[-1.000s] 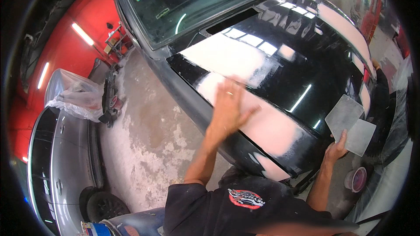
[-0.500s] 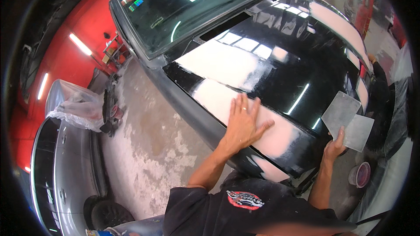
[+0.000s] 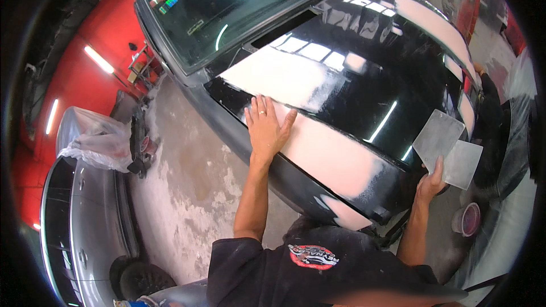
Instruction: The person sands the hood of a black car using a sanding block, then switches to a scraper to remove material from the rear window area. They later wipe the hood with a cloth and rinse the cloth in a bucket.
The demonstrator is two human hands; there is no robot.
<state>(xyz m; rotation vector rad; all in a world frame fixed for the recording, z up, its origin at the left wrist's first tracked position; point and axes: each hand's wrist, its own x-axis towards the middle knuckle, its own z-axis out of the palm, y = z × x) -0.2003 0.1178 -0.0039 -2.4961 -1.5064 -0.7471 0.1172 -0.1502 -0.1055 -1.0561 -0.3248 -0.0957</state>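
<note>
My left hand (image 3: 268, 128) lies flat on the black car's front fender, fingers stretched out and holding nothing. It touches the windshield-side end of a long pale pink filler patch (image 3: 330, 153). Alongside, a wider pale filler patch (image 3: 278, 74) covers part of the glossy black hood (image 3: 375, 96). At the car's front corner, my right hand (image 3: 430, 186) grips two grey sandpaper sheets (image 3: 439, 133) between thumb and fingers. The sheets overlap and fan apart, held up clear of the hood.
Another person's hand (image 3: 479, 69) is at the car's far front side. A small bucket (image 3: 466, 219) stands on the floor at right. To the left are a grey car (image 3: 96, 216), partly draped with clear plastic (image 3: 94, 136), and a red wall (image 3: 79, 68).
My left hand has slid along the filler patch toward the windshield, to the left and away from me. My right hand keeps the sandpaper sheets in nearly the same place.
</note>
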